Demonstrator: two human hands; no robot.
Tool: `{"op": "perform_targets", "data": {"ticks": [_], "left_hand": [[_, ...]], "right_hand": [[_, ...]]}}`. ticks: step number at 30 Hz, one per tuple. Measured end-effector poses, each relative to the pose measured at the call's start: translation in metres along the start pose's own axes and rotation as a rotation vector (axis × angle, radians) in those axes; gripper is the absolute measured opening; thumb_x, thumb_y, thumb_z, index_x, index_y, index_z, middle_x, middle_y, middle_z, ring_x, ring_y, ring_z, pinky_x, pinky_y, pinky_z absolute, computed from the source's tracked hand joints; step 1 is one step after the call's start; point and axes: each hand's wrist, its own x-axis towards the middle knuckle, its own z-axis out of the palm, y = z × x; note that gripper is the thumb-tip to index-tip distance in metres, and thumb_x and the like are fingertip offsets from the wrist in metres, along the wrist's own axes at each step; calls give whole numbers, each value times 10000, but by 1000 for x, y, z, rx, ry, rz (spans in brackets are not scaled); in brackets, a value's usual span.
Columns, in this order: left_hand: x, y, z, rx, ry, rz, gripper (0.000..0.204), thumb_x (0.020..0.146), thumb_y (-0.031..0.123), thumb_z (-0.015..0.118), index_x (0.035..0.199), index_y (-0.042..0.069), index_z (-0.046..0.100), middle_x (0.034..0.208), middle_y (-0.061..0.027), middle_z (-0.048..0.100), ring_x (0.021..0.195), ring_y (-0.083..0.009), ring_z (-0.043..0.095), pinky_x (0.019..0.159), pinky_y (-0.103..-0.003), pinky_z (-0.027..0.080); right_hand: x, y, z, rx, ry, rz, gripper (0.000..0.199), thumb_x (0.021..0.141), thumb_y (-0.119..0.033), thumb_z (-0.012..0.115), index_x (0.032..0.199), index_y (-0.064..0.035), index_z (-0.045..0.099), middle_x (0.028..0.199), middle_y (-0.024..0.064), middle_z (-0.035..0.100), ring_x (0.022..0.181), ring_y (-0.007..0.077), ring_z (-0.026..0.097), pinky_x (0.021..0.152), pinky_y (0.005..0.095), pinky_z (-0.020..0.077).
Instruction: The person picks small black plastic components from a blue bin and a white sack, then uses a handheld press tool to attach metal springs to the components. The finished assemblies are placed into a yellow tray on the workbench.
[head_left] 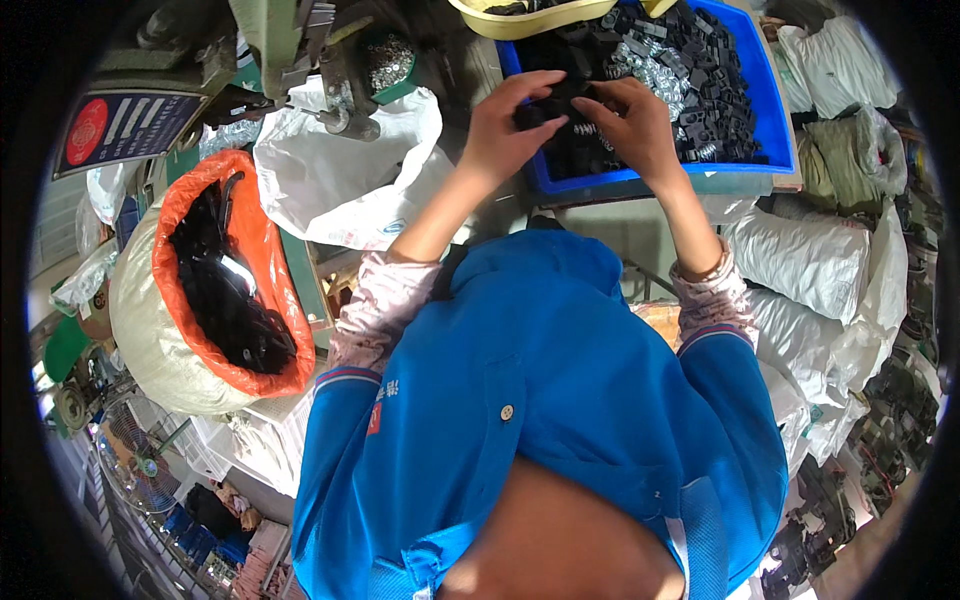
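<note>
Both hands are over the near left part of a blue tray [785, 135]. My left hand [500, 128] is closed around a small black plastic part [540, 108], thumb and fingers curled about it. My right hand [638, 125] is pinched at the dark pieces beside it; its fingertips cover whatever they hold. A pile of silver metal springs [650, 70] lies in the middle of the tray. Many small black plastic pieces [712, 70] fill the tray's right side. Below my right fingers a few loose springs [585, 129] show.
A yellow tray [540, 22] overhangs the blue one at the back. On the left stand a white plastic bag [320, 185], an orange-lined sack [290, 330] of black parts and a machine [270, 50] with a green cup [395, 90] of small metal pieces. White sacks [800, 265] are stacked on the right.
</note>
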Motion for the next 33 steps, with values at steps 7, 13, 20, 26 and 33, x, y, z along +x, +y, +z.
{"op": "perform_targets", "data": {"ticks": [7,13,20,26,33], "left_hand": [[11,17,24,-285,-32,-367,378,859,42,705,1220,46,595,1091,-109,675,887,-229,690,741,-296,572],[2,5,10,-863,12,-741,343,868,31,684,1183,15,550,1010,-178,679,884,-274,691,712,-360,593],[-6,0,17,-676,-26,-807,333,816,67,762,1087,61,568,921,-105,694,835,-215,693,649,-310,559],[-3,1,35,-518,-208,-631,285,805,74,769,1040,61,607,919,-53,686,831,-122,660,627,-257,548],[5,-3,41,-307,-270,-610,249,814,80,757,1016,51,613,879,-32,674,702,-94,633,520,-227,478]], "right_hand": [[-30,18,-34,219,-39,228,208,874,-165,706,1005,-4,712,812,61,663,672,76,576,565,237,438],[-67,32,-2,-227,153,71,217,806,-277,741,863,-76,682,795,104,618,692,330,627,577,412,489],[-70,35,15,-219,263,181,186,804,-228,741,851,-69,657,793,100,634,662,275,632,559,400,484],[-69,43,-3,664,131,487,86,873,-68,699,908,7,674,803,55,681,687,90,611,578,233,469],[-67,38,-7,1001,-25,570,136,883,-30,670,1005,18,635,885,66,677,766,125,644,682,250,527]]}}
